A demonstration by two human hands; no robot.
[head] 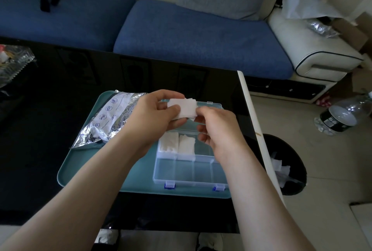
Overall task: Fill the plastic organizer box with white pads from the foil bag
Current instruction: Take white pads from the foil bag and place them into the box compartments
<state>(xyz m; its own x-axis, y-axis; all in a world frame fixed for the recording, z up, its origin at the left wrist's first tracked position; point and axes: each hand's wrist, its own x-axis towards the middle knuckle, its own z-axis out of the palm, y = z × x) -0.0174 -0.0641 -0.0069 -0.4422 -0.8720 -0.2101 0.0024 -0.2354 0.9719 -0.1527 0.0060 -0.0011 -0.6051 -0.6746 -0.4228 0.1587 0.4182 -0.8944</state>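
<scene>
Hands meet above the plastic organizer box [193, 172]: the left hand [155, 117] grips a small stack of white pads [184, 107], and the right hand [218, 127] pinches its right edge. Below them, two compartments already hold pads [177, 144]. Box and foil bag [108, 117] lie on a teal tray [84, 164], bag at left.

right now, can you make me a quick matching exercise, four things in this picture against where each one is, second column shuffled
Things:
1. foil bag
2. stack of pads
3. organizer box
4. bottle

Places:
A. lying on the floor at the far right
B. held between the left hand and the right hand
C. open on the right part of the tray
D. lying on the left part of the tray

Pairs: 1-D, 2-B, 3-C, 4-A
</scene>
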